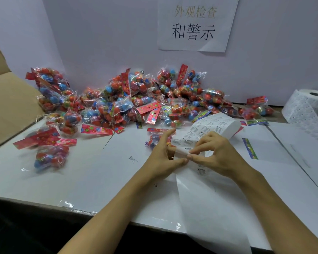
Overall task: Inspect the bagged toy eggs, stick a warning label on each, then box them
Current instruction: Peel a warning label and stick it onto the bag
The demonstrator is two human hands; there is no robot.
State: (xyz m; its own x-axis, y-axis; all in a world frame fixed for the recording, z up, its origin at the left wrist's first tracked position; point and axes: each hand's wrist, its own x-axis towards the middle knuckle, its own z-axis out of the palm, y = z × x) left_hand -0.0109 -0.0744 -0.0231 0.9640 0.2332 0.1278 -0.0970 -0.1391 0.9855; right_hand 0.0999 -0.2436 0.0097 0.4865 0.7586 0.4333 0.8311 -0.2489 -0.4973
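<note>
A heap of clear bags of red and blue toy eggs lies along the back of the white table. One bag sits just behind my left hand. A strip of warning labels runs from a roll down over the table edge. My left hand holds the strip's fold with thumb and fingers. My right hand pinches at a label on that fold. Another bag lies apart at the left, blurred.
An open cardboard box stands at the left. A second, larger label roll sits at the far right. A paper sign hangs on the back wall. A loose colourful card strip lies to the right of my hands.
</note>
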